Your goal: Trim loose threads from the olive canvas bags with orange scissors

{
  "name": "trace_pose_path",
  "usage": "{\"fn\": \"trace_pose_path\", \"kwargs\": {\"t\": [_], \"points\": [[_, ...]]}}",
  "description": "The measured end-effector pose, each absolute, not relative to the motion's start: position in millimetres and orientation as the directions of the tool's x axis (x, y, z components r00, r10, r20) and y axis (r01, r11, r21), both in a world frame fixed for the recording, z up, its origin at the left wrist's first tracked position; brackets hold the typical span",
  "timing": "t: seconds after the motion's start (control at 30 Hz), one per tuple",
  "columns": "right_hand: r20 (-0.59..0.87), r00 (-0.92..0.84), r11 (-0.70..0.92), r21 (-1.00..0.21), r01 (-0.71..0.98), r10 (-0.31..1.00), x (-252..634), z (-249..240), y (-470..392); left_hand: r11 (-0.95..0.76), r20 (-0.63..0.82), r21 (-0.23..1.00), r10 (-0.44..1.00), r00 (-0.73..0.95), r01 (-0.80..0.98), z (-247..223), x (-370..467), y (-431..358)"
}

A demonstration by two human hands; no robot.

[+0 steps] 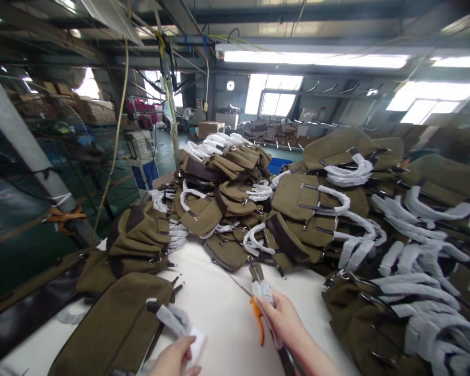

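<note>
My right hand [282, 318] is closed on a strap end [261, 288] wrapped in pale film. Orange-handled scissors [257, 319] lie against that hand, their thin blades pointing up and left; whether its fingers also hold them is unclear. My left hand [175, 357] is closed at the lower centre, its fingertips on a white wrap [196, 344] at the end of a film-covered handle. That handle belongs to an olive bag [115, 326] lying flat at the lower left. Beneath both hands is a white table [227, 313].
Olive bags with wrapped handles are heaped across the table's back [305, 201] and right side [360, 318]. More bags [139, 237] lie at the left. A slanted metal post [39, 162] and a hanging cord [119, 120] stand left of the table.
</note>
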State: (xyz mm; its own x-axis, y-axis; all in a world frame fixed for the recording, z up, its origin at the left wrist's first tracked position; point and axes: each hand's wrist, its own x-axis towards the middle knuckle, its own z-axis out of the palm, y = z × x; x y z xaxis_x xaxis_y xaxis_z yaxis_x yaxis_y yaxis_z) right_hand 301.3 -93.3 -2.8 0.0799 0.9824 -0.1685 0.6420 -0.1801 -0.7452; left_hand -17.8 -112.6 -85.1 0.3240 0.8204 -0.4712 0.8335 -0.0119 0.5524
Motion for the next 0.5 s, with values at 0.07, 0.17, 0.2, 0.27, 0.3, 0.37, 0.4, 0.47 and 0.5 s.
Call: {"fn": "trace_pose_path", "kwargs": {"t": [0.07, 0.17, 0.2, 0.27, 0.3, 0.37, 0.4, 0.47, 0.5], "points": [[-0.141, 0.096, -0.164, -0.938, 0.304, 0.985, 275, 33, -111, -0.12, -0.348, 0.671, 0.82, 0.454, 0.732, -72, 8, -115], [-0.159, 0.076, -0.142, -0.971, -0.19, 0.984, 240, 62, -135, -0.248, -0.135, 0.762, 0.843, 0.521, 0.598, -57, 47, -125], [-0.161, 0.072, -0.131, -0.942, -0.309, 0.984, 231, 66, -139, -0.264, -0.066, 0.769, 0.873, 0.483, 0.582, -54, 57, -129], [-0.164, 0.054, -0.12, -0.871, -0.476, 0.985, 221, 66, -144, -0.291, 0.074, 0.772, 0.924, 0.374, 0.565, -45, 70, -135], [-0.159, 0.033, -0.119, -0.848, -0.517, 0.987, 218, 64, -144, -0.316, 0.138, 0.771, 0.93, 0.34, 0.552, -40, 73, -136], [-0.121, -0.013, -0.111, -0.847, -0.52, 0.993, 219, 60, -142, -0.363, 0.209, 0.778, 0.919, 0.333, 0.514, -27, 73, -132], [-0.092, -0.016, -0.088, -0.87, -0.485, 0.996, 221, 58, -141, -0.366, 0.218, 0.787, 0.918, 0.331, 0.497, -20, 71, -127], [-0.034, 0.035, -0.018, -0.926, -0.377, 0.999, 229, 55, -139, -0.314, 0.187, 0.815, 0.938, 0.292, 0.487, -7, 65, -113], [-0.024, 0.065, -0.001, -0.942, -0.334, 0.998, 235, 53, -138, -0.263, 0.157, 0.835, 0.956, 0.249, 0.483, -3, 61, -104]]}}
